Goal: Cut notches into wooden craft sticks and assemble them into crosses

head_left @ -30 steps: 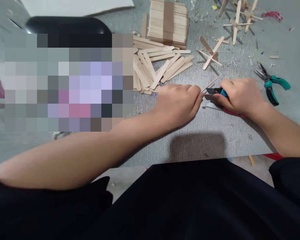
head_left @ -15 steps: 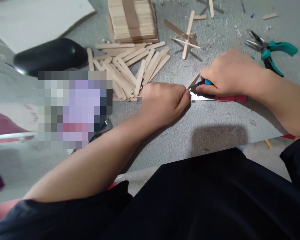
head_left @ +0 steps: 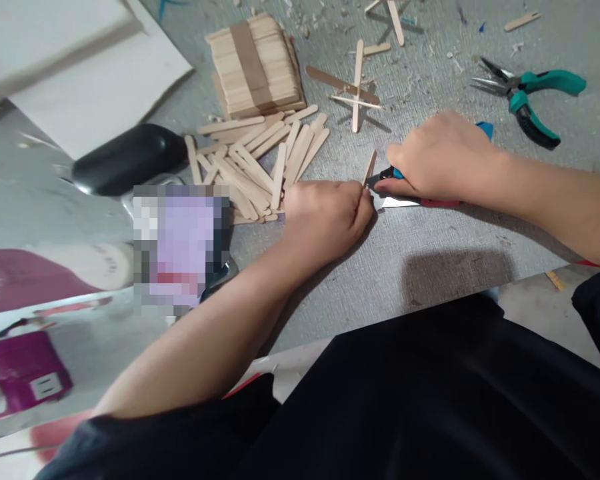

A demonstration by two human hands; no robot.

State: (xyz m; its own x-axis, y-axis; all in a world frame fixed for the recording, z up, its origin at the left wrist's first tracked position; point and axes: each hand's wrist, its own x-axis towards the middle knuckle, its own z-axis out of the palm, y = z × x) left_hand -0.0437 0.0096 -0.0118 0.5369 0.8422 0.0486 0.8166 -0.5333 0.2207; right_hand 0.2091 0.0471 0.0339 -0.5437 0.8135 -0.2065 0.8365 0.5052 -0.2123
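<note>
My left hand [head_left: 325, 210] is closed on a wooden craft stick [head_left: 370, 168], pressing it near the table; the stick's end pokes up past the fingers. My right hand [head_left: 445, 153] is wrapped round a blue-and-black craft knife [head_left: 391, 173], its dark tip against the stick beside my left fingertips. Most of the knife's handle is hidden by the fist. Under my right hand lies a knife with a red handle [head_left: 440, 203] and a shiny blade [head_left: 400, 202]. Loose craft sticks [head_left: 250, 160] are heaped just beyond my left hand.
A banded stack of craft sticks [head_left: 275, 67] stands at the back. Crossed sticks [head_left: 357, 80] lie to its right, then teal-handled pliers [head_left: 523, 93], spread apart. At left are a black rounded object [head_left: 130, 160], white sheets [head_left: 110, 73], a blurred-out item [head_left: 185, 240] and a purple case [head_left: 25, 373].
The view has shifted, showing more of the left side. Both hands stay together at the stick, which now stands steeper, and the knife keeps against it.
</note>
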